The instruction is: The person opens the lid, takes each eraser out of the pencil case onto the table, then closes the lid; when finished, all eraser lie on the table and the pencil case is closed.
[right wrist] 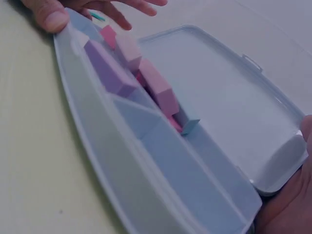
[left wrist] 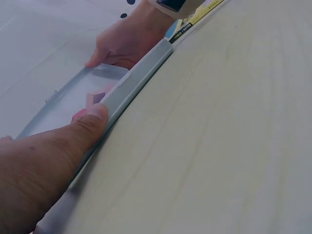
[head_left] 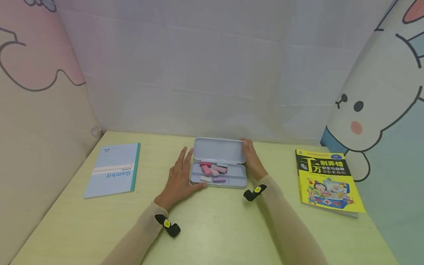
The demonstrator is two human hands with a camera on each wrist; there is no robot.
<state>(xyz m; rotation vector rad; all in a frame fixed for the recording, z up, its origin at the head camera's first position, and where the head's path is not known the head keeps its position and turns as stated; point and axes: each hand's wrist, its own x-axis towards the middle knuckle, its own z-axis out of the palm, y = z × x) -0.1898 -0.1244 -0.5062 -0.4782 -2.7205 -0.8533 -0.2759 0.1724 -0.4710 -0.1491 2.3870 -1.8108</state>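
A shallow pale blue-grey case [head_left: 237, 181] lies on the table with its hinged lid [head_left: 218, 150] tipped back. Inside, low walls divide it into compartments. Several small eraser-like blocks are in its left part, among them a purple block [right wrist: 108, 68], a pink block [right wrist: 158, 85] and a bluish block [right wrist: 189, 117]. My left hand [head_left: 180, 180] is at the case's left end, its thumb [left wrist: 90, 122] resting on the front rim and its fingers stretched out and spread. My right hand [head_left: 253, 160] grips the lid's right edge, fingertips at the far corner.
A light blue notebook [head_left: 114, 171] lies at the table's left side. To the right is a yellow and black book [head_left: 326, 182] with something thin under it. A white cloth wall [head_left: 198, 73] rises behind the table [head_left: 212, 228], with cartoon-printed walls at both sides.
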